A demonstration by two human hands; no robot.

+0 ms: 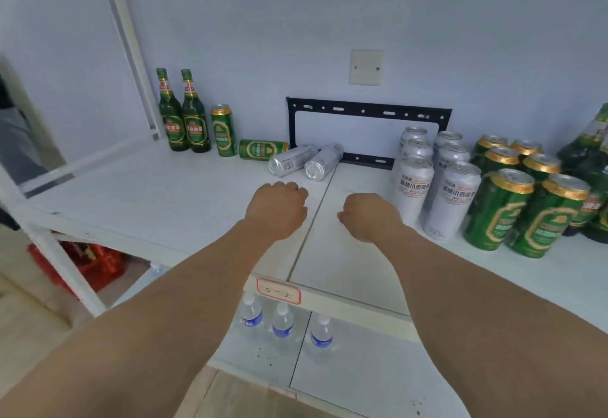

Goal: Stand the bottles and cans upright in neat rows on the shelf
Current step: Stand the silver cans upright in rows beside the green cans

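Cans lying on their sides are what we have left to deal with: one green can (262,149) and two silver cans (291,160) (323,165) rest flat on the shelf (138,200), near the back wall and just in front of a black metal bracket (368,112). We judge they lie there because nobody has stood them up yet.

To their left, two green bottles (170,115) (194,116) and an upright green can (223,130) already form the start of a row against the wall, so the fallen green can probably belongs beside that one. On the right, upright silver cans (413,187) and upright green cans (496,210) stand in tidy ranks, packed close so each kind keeps its own block.

Our left hand (279,207) and right hand (368,217) both hover over the bare middle of the shelf, fingers curled loosely inward, holding nothing. They sit short of the fallen cans, apart from them. We would reach forward next, most likely for the two silver ones nearest us.
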